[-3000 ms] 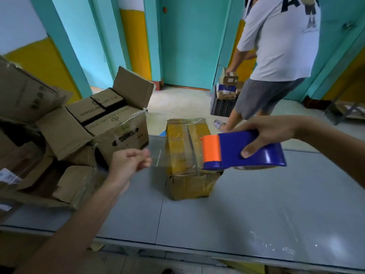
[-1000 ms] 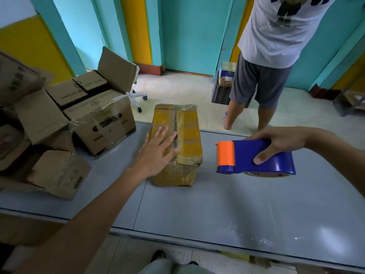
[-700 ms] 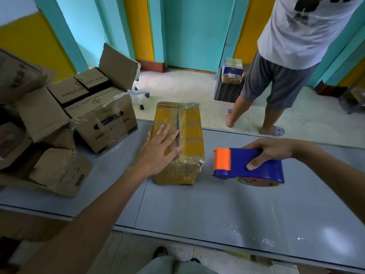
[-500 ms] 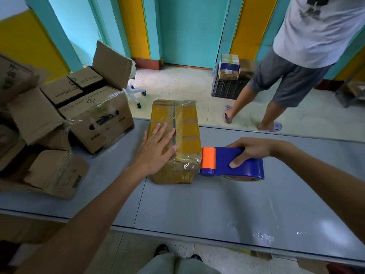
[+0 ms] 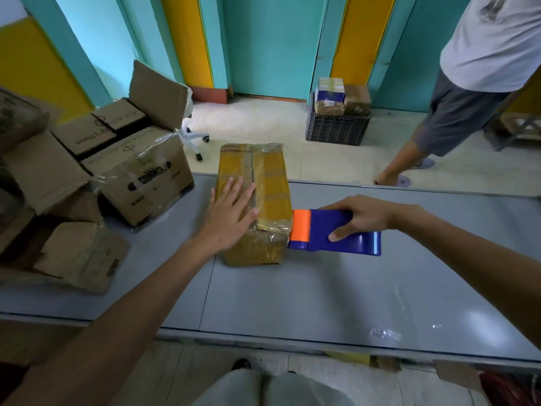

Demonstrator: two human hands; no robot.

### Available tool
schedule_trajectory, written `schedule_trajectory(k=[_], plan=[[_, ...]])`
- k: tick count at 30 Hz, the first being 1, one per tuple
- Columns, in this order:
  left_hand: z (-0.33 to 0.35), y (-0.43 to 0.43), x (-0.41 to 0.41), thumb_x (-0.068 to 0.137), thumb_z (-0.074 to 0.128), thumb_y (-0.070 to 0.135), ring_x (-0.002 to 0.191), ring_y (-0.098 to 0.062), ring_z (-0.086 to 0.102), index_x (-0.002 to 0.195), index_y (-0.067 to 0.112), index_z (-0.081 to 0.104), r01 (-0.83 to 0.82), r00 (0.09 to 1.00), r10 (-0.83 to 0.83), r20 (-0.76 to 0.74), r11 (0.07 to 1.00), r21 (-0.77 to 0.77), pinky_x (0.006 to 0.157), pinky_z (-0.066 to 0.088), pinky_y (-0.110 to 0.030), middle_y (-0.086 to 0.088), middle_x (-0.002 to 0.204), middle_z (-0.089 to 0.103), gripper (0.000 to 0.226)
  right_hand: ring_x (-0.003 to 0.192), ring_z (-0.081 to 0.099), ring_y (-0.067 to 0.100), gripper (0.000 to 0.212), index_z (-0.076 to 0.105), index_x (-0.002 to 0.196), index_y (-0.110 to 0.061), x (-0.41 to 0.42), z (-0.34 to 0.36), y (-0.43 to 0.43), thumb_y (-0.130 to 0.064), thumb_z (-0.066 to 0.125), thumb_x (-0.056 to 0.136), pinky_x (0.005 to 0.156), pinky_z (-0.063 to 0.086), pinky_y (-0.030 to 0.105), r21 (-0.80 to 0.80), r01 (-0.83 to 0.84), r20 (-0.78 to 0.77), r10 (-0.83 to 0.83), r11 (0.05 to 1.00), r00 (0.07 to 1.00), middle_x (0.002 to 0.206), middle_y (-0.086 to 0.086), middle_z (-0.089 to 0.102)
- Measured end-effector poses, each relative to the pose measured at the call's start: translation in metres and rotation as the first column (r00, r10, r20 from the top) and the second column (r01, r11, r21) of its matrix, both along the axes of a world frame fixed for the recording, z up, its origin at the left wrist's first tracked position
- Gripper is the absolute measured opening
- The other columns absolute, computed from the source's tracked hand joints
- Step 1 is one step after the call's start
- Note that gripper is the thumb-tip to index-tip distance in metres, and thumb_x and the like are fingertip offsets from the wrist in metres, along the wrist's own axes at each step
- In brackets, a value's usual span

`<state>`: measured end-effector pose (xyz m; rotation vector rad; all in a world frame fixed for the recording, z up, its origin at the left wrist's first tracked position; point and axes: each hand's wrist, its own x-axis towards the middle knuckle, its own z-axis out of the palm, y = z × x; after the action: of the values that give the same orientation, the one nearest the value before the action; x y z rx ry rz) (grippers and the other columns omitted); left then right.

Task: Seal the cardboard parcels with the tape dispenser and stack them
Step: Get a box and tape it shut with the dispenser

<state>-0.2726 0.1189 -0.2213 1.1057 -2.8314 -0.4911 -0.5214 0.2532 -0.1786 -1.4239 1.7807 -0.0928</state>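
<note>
1. the tape-wrapped cardboard parcel (image 5: 270, 183) lies on the grey table (image 5: 322, 288), directly under the left hand (image 5: 228, 215). that hand's fingers are spread flat, pressing on the top and gripping nothing.
2. the right hand (image 5: 363, 215) is wrapped round the blue tape dispenser (image 5: 319, 227). the orange roller end, ahead of its knuckles, touches the parcel's near corner.
3. the parcel looks light and fairly stiff. its glossy tape skin is probably slippery, so downward palm pressure suits it while taping. for stacking, a grip on both long sides seems safest.
4. a pile of opened cartons (image 5: 140, 171) sits just outside the left hand, near the parcel but apart from it, limiting room to slide that way.
5. beyond the right hand, off the table, stand a black crate (image 5: 336, 128) of small parcels and another person (image 5: 468, 83), well clear of the work.
</note>
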Motion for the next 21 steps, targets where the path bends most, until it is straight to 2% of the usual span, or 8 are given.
schedule_trajectory(k=[3,6,10,12,14,16,19,21], plan=[[-0.001,0.001,-0.001,0.099,0.023,0.045,0.143,-0.015,-0.016,0.148,0.029,-0.001,-0.002,1.000,0.002,0.014,1.000,-0.007,0.113,-0.013,-0.040,0.000,0.156,-0.011,0.057,0.095,0.059,0.009,0.057,0.047,0.131,-0.030,0.003,0.001,0.001,-0.037,0.071,0.081,0.079,0.048,0.023,0.036,0.032,0.043,-0.033,0.999,0.999,0.109,-0.008,0.061],[-0.001,0.000,-0.001,0.099,0.022,0.046,0.142,-0.015,-0.016,0.148,0.028,0.000,-0.004,1.000,0.005,0.023,1.000,-0.023,0.113,-0.012,-0.041,0.000,0.156,-0.011,0.057,0.090,0.065,0.014,0.054,0.058,0.120,-0.024,0.007,-0.006,0.004,-0.044,0.071,0.071,0.073,0.049,0.023,0.070,0.068,0.113,-0.076,0.995,0.991,0.102,-0.005,0.068],[-0.001,0.003,-0.002,0.099,0.023,0.045,0.143,-0.015,-0.016,0.148,0.028,0.002,0.003,1.000,-0.003,0.021,1.000,-0.018,0.113,-0.012,-0.041,-0.001,0.157,-0.010,0.056,0.087,0.067,0.018,0.053,0.061,0.114,-0.021,0.007,-0.009,0.008,-0.043,0.067,0.066,0.068,0.052,0.022,0.101,0.121,0.197,-0.139,0.987,0.971,0.101,0.002,0.070],[0.001,0.001,-0.001,0.099,0.023,0.045,0.143,-0.016,-0.016,0.149,0.027,0.002,0.006,1.000,-0.005,0.027,1.000,-0.023,0.113,-0.011,-0.042,-0.001,0.157,-0.010,0.056,0.090,0.065,0.017,0.049,0.059,0.116,-0.026,0.007,0.000,0.003,-0.042,0.070,0.072,0.073,0.050,0.023,0.081,0.061,0.129,-0.071,0.995,0.989,0.108,0.001,0.069],[0.001,0.000,0.000,0.099,0.023,0.045,0.143,-0.016,-0.015,0.148,0.028,0.003,0.017,0.999,-0.016,0.035,1.000,-0.021,0.113,-0.012,-0.041,-0.001,0.157,-0.010,0.057,0.097,0.060,0.016,0.052,0.053,0.128,-0.030,0.013,0.000,-0.005,-0.039,0.071,0.080,0.080,0.046,0.027,0.047,-0.033,-0.100,0.037,0.998,0.994,0.117,-0.002,0.064],[0.001,-0.001,0.001,0.098,0.023,0.046,0.143,-0.015,-0.016,0.148,0.029,0.003,0.040,0.999,-0.040,0.029,0.999,-0.015,0.113,-0.013,-0.040,-0.001,0.157,-0.010,0.056,0.108,0.054,0.021,0.058,0.047,0.136,-0.025,0.026,-0.013,-0.009,-0.040,0.067,0.083,0.084,0.043,0.031,0.080,-0.172,-0.336,0.189,0.982,0.923,0.125,0.001,0.058],[-0.002,-0.002,0.004,0.095,0.017,0.055,0.142,-0.014,-0.017,0.148,0.030,0.002,0.024,1.000,-0.023,0.015,1.000,-0.019,0.111,-0.014,-0.038,0.000,0.156,-0.012,0.060,0.114,0.051,0.023,0.061,0.043,0.139,-0.021,0.031,-0.025,-0.011,-0.039,0.066,0.084,0.089,0.043,0.034,0.112,-0.132,-0.263,0.157,0.985,0.952,0.131,0.005,0.055],[-0.001,-0.006,0.002,0.096,0.015,0.056,0.142,-0.013,-0.017,0.147,0.031,0.001,0.024,0.999,-0.024,0.021,1.000,-0.005,0.112,-0.013,-0.039,0.002,0.156,-0.012,0.059,0.114,0.051,0.023,0.062,0.043,0.139,-0.023,0.020,-0.016,-0.011,-0.040,0.066,0.084,0.088,0.042,0.033,0.081,-0.121,-0.315,0.141,0.989,0.939,0.131,0.004,0.055]])
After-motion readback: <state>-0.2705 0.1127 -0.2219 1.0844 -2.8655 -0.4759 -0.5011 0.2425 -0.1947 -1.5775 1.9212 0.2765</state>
